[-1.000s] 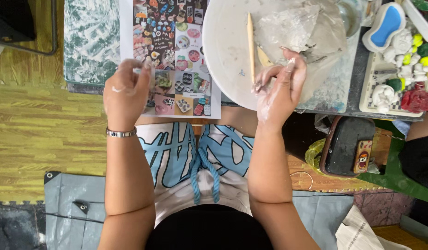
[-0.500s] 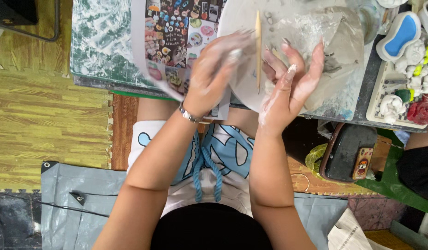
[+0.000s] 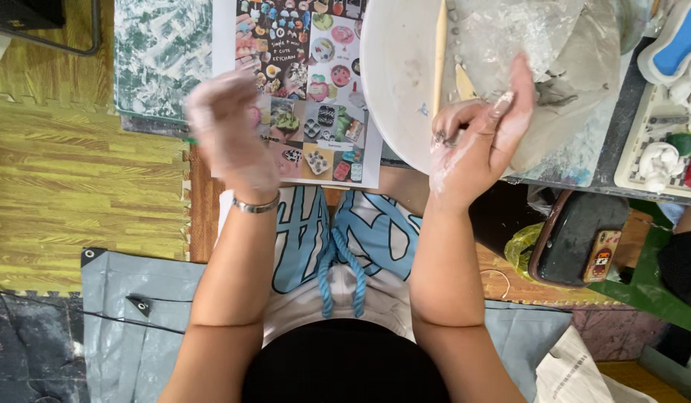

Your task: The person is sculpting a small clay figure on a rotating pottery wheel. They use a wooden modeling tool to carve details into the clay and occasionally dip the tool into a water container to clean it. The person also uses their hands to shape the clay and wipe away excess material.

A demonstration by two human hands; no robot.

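clay [image 3: 562, 89], a flat grey slab on the round white board [image 3: 397, 82], lies just beyond the right hand [image 3: 480, 138], whose dusted fingers curl loosely at the board's edge. left hand [image 3: 229, 130] blurred over the colourful printed sheet [image 3: 315, 82]; its grip cannot be told.

left hand [image 3: 229, 130]: raised, motion-blurred, grip unclear | right hand [image 3: 481, 138]: clay-dusted, fingers loosely curled, thumb up | both forearms reach forward, apart
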